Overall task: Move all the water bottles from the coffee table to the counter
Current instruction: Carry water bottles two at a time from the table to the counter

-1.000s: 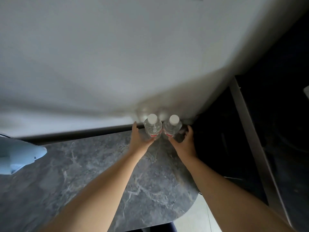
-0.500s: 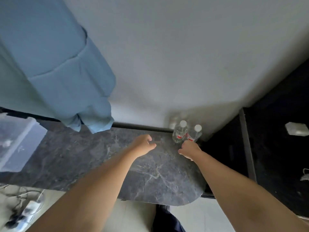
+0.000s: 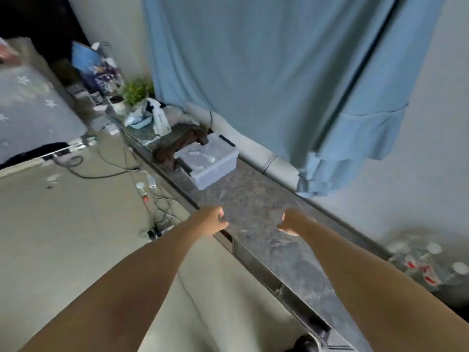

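Two clear water bottles [image 3: 429, 268] with white caps and red labels stand blurred on the dark marble counter [image 3: 256, 207], at its right end by the wall. My left hand [image 3: 212, 221] hovers over the counter's front edge, fingers loosely curled, holding nothing. My right hand [image 3: 291, 222] is above the counter top, also loosely curled and empty. Both hands are well left of the bottles. The coffee table is out of view.
A lidded translucent plastic box [image 3: 206, 161] sits on the counter ahead. Beyond it lie dark cloth [image 3: 177, 143], bags and a potted plant [image 3: 134, 94]. A blue garment [image 3: 279, 85] hangs over the counter. Cables and a power strip [image 3: 154, 199] lie on the floor to the left.
Both hands let go of the two bottles and drew back from them. My view swung left, so the bottles now sit at the far right.
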A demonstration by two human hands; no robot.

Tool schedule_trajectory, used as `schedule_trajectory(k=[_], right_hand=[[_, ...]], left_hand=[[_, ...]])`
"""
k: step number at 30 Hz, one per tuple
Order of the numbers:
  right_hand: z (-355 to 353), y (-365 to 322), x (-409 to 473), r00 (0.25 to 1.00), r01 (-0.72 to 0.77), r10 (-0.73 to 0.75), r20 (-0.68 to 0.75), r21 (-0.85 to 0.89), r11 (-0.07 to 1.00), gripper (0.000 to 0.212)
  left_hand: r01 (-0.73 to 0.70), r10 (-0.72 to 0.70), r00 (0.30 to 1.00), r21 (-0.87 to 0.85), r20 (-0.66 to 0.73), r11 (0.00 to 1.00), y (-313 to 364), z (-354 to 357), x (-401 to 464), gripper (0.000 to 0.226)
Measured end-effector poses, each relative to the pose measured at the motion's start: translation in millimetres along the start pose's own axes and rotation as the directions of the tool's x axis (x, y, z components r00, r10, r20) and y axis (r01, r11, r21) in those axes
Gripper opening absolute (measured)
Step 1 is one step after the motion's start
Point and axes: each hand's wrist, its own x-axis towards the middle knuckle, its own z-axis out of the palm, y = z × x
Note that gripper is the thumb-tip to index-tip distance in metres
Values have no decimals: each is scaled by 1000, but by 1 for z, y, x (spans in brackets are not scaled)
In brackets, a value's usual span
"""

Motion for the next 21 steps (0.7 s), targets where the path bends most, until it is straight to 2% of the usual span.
schedule_trajectory(k=[5, 7, 10, 15, 20, 21], right_hand=[[8, -178, -17, 966, 260, -259, 29, -117, 958, 39], [13, -225, -24, 945, 328, -325, 46, -133, 935, 42], [25, -299, -39, 890, 456, -449, 84, -207, 865, 35], [52, -394, -55, 798, 602, -569, 200, -324, 730, 31], [67, -460, -49, 734, 678, -626, 264, -351, 646, 24], [74, -507, -41, 700, 711, -654, 287, -360, 603, 25]], left_hand=[[171, -187, 972, -119, -141, 978, -136, -63, -80, 37], [210, -236, 957, -156, -170, 965, -170, -76, -101, 38], [297, -344, 918, -232, -196, 926, -222, -86, -141, 39], [414, -497, 845, -346, -199, 842, -294, -85, -180, 41], [453, -567, 797, -416, -208, 789, -342, -91, -197, 39], [486, -617, 756, -446, -217, 752, -377, -103, -198, 38]])
